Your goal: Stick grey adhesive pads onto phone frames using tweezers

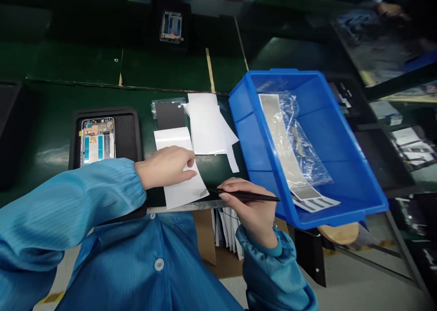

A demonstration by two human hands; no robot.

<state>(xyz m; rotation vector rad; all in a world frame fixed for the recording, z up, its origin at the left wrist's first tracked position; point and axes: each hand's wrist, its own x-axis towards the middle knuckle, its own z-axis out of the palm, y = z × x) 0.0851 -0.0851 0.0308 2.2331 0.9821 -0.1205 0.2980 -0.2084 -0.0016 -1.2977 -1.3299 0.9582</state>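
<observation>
My left hand lies on a white sheet at the near edge of the green bench, fingers curled down and pressing it flat. My right hand pinches black tweezers whose tip touches the sheet's lower right corner. Just beyond the sheet lie a dark film in a clear wrapper and more white sheets. To the left, an opened phone frame rests in a black tray.
A blue bin at the right holds a long silvery strip and a crumpled clear bag. A second phone frame sits on a black tray further back. Another person's hand shows at the top right. Papers hang below the bench edge.
</observation>
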